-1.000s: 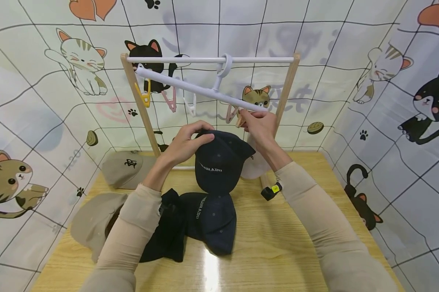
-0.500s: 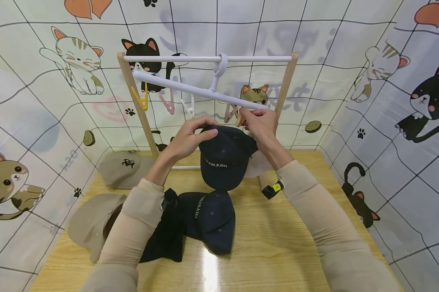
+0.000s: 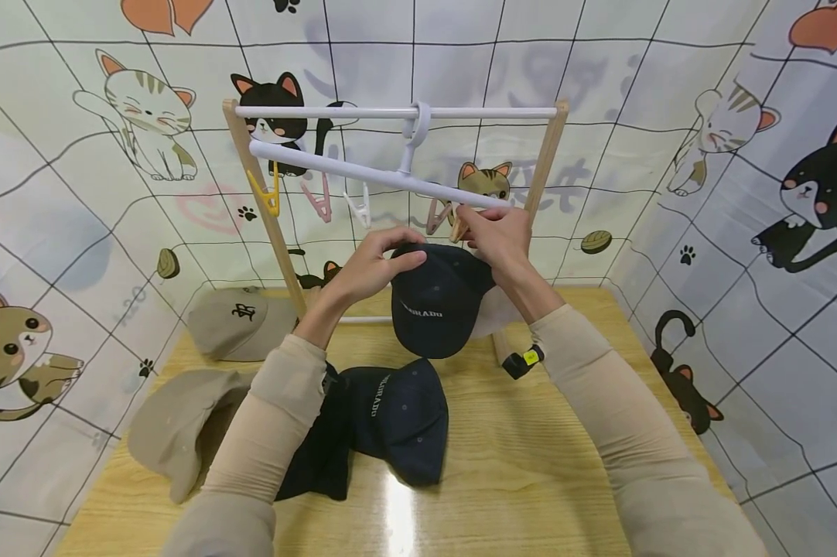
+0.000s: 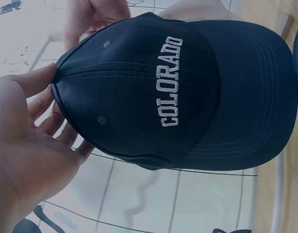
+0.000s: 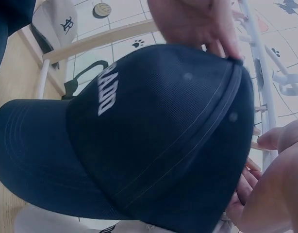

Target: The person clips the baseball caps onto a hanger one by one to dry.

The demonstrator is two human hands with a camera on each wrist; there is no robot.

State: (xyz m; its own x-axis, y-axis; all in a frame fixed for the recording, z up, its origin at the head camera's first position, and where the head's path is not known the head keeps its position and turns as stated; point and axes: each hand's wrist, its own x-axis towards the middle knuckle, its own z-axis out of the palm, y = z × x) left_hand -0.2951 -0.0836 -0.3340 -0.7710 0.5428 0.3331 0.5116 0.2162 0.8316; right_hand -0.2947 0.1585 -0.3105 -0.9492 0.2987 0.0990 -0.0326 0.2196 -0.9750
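My left hand (image 3: pixel 373 267) pinches the crown of a navy baseball cap (image 3: pixel 435 309), holding it brim-down above the table. White COLORADO lettering (image 4: pixel 169 82) crosses its front in the left wrist view. My right hand (image 3: pixel 502 236) pinches a tan clip (image 3: pixel 458 227) under the lower right end of a white hanger (image 3: pixel 335 165). The held cap's right edge comes close to the right hand; whether they touch I cannot tell. Behind the right wrist is a pale cap (image 3: pixel 493 312), partly hidden. Below, a second navy cap (image 3: pixel 408 425) lies on the table.
The hanger hooks over a white rail (image 3: pixel 321 113) between wooden posts. Yellow (image 3: pixel 271 193), pink (image 3: pixel 319 201) and white (image 3: pixel 360 207) clips dangle from it. Two beige caps (image 3: pixel 240 325) and a black cloth item (image 3: pixel 321 464) lie left. A black-yellow object (image 3: pixel 523 361) sits near the right sleeve.
My left hand has carried the navy cap rightward and slightly up, closer to the right hand. The right hand keeps its pinch on the clip. The hanger's left end has dipped slightly.
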